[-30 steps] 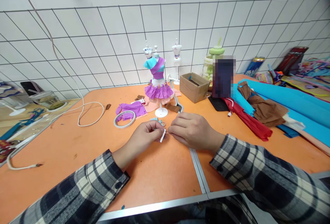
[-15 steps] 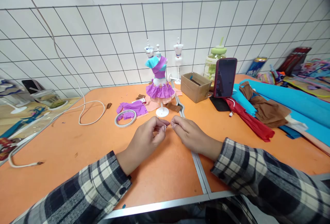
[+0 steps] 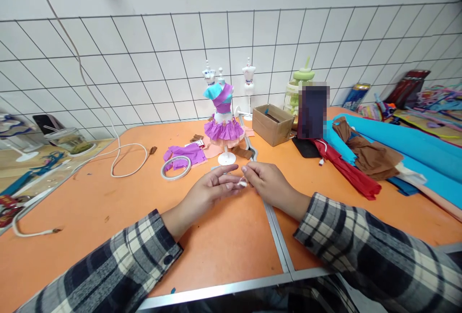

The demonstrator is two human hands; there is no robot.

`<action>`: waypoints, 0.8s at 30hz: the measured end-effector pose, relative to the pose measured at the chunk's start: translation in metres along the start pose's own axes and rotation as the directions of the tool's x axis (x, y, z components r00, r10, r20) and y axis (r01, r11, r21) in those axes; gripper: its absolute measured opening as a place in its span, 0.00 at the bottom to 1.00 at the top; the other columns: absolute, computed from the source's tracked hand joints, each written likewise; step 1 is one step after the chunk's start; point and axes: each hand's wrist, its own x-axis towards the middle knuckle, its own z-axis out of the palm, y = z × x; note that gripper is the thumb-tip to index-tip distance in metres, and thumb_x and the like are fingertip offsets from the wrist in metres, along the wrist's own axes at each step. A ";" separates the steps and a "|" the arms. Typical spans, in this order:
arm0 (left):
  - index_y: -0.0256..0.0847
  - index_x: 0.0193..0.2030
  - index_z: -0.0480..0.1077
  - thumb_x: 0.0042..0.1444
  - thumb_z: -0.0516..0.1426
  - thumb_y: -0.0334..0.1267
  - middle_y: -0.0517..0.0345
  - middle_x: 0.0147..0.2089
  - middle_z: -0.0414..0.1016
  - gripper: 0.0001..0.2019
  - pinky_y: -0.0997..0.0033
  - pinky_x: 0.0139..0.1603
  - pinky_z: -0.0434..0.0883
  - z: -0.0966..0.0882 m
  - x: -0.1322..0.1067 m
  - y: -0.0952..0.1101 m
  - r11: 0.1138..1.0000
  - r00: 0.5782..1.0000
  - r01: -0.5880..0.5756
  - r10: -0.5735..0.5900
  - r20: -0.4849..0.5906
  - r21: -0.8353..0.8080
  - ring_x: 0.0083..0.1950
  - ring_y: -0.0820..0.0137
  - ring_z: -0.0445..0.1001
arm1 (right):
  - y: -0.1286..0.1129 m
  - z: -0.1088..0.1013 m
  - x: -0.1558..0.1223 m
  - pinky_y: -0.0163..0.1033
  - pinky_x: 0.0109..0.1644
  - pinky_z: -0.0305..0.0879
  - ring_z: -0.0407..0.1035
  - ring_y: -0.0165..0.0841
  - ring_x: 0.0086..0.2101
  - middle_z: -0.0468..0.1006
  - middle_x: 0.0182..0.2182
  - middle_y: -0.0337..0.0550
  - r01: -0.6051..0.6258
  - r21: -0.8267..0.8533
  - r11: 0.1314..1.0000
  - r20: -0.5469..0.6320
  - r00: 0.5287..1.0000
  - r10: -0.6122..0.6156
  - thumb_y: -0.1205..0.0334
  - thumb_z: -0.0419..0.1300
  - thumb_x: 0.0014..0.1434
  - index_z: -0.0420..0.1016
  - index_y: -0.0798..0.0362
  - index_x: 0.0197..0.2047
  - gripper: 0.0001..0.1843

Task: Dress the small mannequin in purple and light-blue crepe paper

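Observation:
My left hand [image 3: 211,188] is open, its fingers stretched out towards my right hand. Beside its fingertips is a small white piece [image 3: 242,183], too small to identify. My right hand [image 3: 269,183] is closed in a pinch on a thin pale strand, which seems to join the white piece. Just beyond both hands stands a small white dress form [image 3: 226,159]. It wears a purple and turquoise wrapped top [image 3: 222,99] and a ruffled purple skirt [image 3: 224,131] with a peach layer beneath.
A roll of tape [image 3: 176,168] lies by purple paper [image 3: 186,155] on the left. Behind are a cardboard box [image 3: 273,125], a pixelated phone [image 3: 313,111] and a green-lidded bottle [image 3: 302,80]. Red paper [image 3: 346,173] and blue sheets [image 3: 415,154] lie right. A white cable [image 3: 117,154] curls at left.
My left hand has gone from a pinch to stretched fingers, and the small white piece now shows. My right hand stays pinched in nearly the same place. The camera view has shifted slightly.

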 end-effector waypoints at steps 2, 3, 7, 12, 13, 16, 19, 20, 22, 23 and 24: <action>0.40 0.56 0.71 0.50 0.65 0.30 0.50 0.47 0.81 0.24 0.62 0.57 0.70 -0.002 -0.001 0.003 0.993 0.999 0.040 -0.041 -0.002 -0.112 0.51 0.63 0.78 | 0.000 -0.001 0.000 0.35 0.31 0.49 0.62 0.28 0.26 0.71 0.23 0.37 0.033 -0.061 0.998 -0.018 0.999 -0.034 0.54 0.50 0.69 0.67 0.53 0.27 0.20; 0.40 0.55 0.72 0.50 0.65 0.31 0.49 0.47 0.81 0.23 0.62 0.57 0.70 -0.003 -0.001 0.004 0.987 0.998 0.065 -0.065 0.006 -0.149 0.51 0.62 0.79 | 0.000 -0.002 -0.001 0.35 0.31 0.49 0.63 0.29 0.27 0.72 0.24 0.37 0.058 -0.090 0.994 -0.022 0.998 -0.060 0.55 0.51 0.69 0.68 0.53 0.28 0.19; 0.39 0.50 0.74 0.52 0.67 0.38 0.49 0.46 0.80 0.19 0.63 0.53 0.71 0.001 -0.001 0.002 0.994 0.997 0.077 -0.078 -0.006 -0.083 0.48 0.64 0.78 | -0.001 -0.003 -0.004 0.36 0.33 0.50 0.65 0.29 0.30 0.74 0.28 0.39 0.149 -0.195 0.969 -0.034 0.987 -0.159 0.58 0.53 0.67 0.71 0.53 0.31 0.14; 0.36 0.35 0.72 0.49 0.68 0.42 0.58 0.32 0.79 0.14 0.71 0.42 0.72 0.007 0.002 -0.004 0.977 0.994 0.010 0.014 -0.113 0.212 0.35 0.72 0.77 | -0.002 -0.002 -0.005 0.36 0.31 0.47 0.62 0.29 0.28 0.71 0.25 0.37 0.146 -0.218 0.965 -0.008 0.988 -0.151 0.58 0.54 0.67 0.69 0.53 0.29 0.15; 0.36 0.35 0.72 0.48 0.68 0.43 0.58 0.32 0.79 0.14 0.70 0.42 0.73 0.006 0.003 -0.003 0.972 0.990 0.017 0.016 -0.138 0.236 0.35 0.72 0.78 | -0.002 -0.001 -0.005 0.36 0.31 0.47 0.62 0.29 0.28 0.70 0.25 0.37 0.138 -0.218 0.966 -0.006 0.990 -0.143 0.58 0.53 0.67 0.69 0.53 0.29 0.15; 0.37 0.34 0.72 0.46 0.69 0.41 0.58 0.32 0.80 0.13 0.69 0.43 0.74 0.004 0.003 0.002 0.954 0.974 -0.007 0.074 -0.213 0.300 0.36 0.71 0.79 | 0.001 -0.001 -0.002 0.36 0.31 0.47 0.62 0.30 0.28 0.70 0.24 0.38 0.100 -0.216 0.971 -0.015 0.994 -0.106 0.58 0.51 0.68 0.68 0.53 0.28 0.16; 0.36 0.32 0.72 0.46 0.68 0.38 0.58 0.32 0.80 0.12 0.68 0.44 0.74 0.002 0.004 0.008 0.920 0.964 -0.037 0.137 -0.230 0.391 0.36 0.70 0.79 | 0.006 -0.006 0.003 0.36 0.31 0.47 0.62 0.30 0.26 0.70 0.23 0.38 0.031 -0.180 0.983 -0.064 0.997 -0.043 0.57 0.50 0.69 0.67 0.53 0.27 0.19; 0.36 0.33 0.72 0.47 0.68 0.38 0.57 0.32 0.80 0.11 0.67 0.44 0.74 0.002 0.004 0.008 0.909 0.964 -0.042 0.145 -0.221 0.415 0.36 0.69 0.79 | 0.009 -0.008 0.005 0.36 0.30 0.47 0.62 0.30 0.26 0.70 0.23 0.38 0.011 -0.160 0.987 -0.081 0.996 -0.024 0.56 0.49 0.69 0.67 0.53 0.27 0.19; 0.37 0.37 0.74 0.50 0.65 0.37 0.55 0.35 0.81 0.09 0.65 0.47 0.73 0.002 0.003 0.008 0.897 0.967 -0.064 0.164 -0.196 0.437 0.39 0.67 0.79 | 0.013 -0.011 0.007 0.36 0.30 0.48 0.64 0.30 0.26 0.72 0.23 0.38 -0.008 -0.122 0.993 -0.097 0.995 -0.004 0.55 0.50 0.69 0.68 0.53 0.28 0.19; 0.37 0.40 0.75 0.51 0.63 0.37 0.54 0.37 0.81 0.10 0.64 0.48 0.73 0.003 0.003 0.008 0.898 0.967 -0.082 0.176 -0.183 0.433 0.41 0.66 0.79 | 0.016 -0.012 0.008 0.35 0.30 0.48 0.65 0.30 0.26 0.72 0.24 0.38 -0.009 -0.110 0.994 -0.095 0.995 -0.002 0.55 0.50 0.68 0.70 0.53 0.29 0.18; 0.37 0.42 0.75 0.52 0.61 0.36 0.52 0.40 0.82 0.11 0.65 0.47 0.73 0.003 0.002 0.007 0.900 0.968 -0.096 0.185 -0.171 0.426 0.43 0.66 0.79 | 0.017 -0.013 0.009 0.35 0.31 0.49 0.65 0.30 0.27 0.73 0.24 0.38 -0.005 -0.104 0.995 -0.087 0.996 -0.004 0.55 0.51 0.68 0.71 0.53 0.29 0.18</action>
